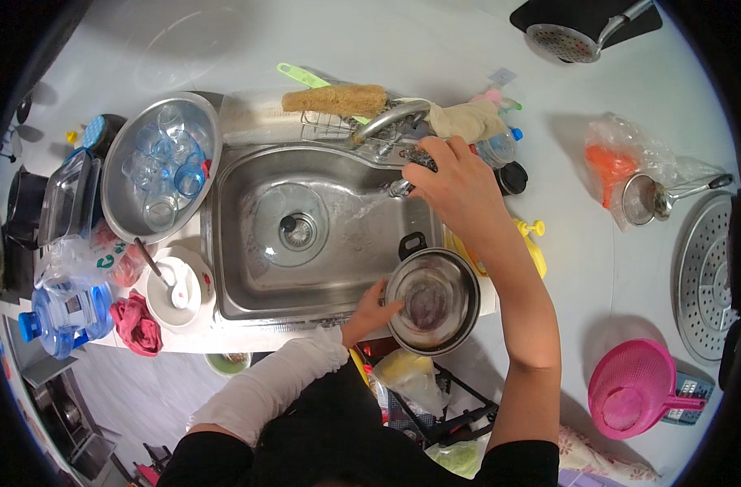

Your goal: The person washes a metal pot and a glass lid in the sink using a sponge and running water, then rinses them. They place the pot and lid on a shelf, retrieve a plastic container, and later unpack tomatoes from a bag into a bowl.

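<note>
My left hand (373, 310) grips the left side of a stainless steel pot (432, 304), tilted at the sink's front right corner. The pot has a black handle (412, 243) and a cloudy residue on its inner bottom. My right hand (458, 182) is closed around a dark steel wool scrubber (420, 159), beside the metal spout (401, 187) where water runs. Fingers hide part of the scrubber. In the stainless steel sink (358, 255), what looks like a clear glass lid (267, 210) with a black knob lies over the drain.
Left of the sink stand a steel basin (116, 182) of glasses, a white bowl (157, 304) with a spoon, and a red cloth (137, 322). Behind it, a wire rack (321, 128) carries a loofah (334, 97). A yellow pump bottle (533, 249) stands right, beyond my forearm.
</note>
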`<state>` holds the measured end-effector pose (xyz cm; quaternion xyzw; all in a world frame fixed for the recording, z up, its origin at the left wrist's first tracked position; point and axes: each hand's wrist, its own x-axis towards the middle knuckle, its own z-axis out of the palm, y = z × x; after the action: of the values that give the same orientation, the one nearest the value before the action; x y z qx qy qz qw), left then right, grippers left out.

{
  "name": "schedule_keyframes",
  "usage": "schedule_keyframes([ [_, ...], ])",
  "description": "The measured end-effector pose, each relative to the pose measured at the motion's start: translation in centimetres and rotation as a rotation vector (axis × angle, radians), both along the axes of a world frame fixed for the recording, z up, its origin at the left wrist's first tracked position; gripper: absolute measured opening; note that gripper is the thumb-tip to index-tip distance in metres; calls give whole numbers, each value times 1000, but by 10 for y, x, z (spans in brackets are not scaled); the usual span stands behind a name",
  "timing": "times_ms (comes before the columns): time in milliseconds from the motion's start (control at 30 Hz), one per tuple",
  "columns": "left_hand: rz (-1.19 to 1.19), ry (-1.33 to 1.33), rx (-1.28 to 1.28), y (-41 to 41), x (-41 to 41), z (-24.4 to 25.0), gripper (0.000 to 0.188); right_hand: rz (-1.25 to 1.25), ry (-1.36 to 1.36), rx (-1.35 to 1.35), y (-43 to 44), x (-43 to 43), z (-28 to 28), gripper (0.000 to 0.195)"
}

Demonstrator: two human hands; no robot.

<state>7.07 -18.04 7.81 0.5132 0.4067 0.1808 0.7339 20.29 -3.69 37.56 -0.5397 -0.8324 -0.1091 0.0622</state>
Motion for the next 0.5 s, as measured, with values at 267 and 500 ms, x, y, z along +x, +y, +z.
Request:
schedule_keyframes([
  [267, 512, 296, -91, 85, -83, -65, 66, -119, -32, 30, -1, -14, -6, 18],
  [500, 892, 725, -47, 131, -180, -214, 68, -131, 48, 74, 1, -18, -7, 24],
])
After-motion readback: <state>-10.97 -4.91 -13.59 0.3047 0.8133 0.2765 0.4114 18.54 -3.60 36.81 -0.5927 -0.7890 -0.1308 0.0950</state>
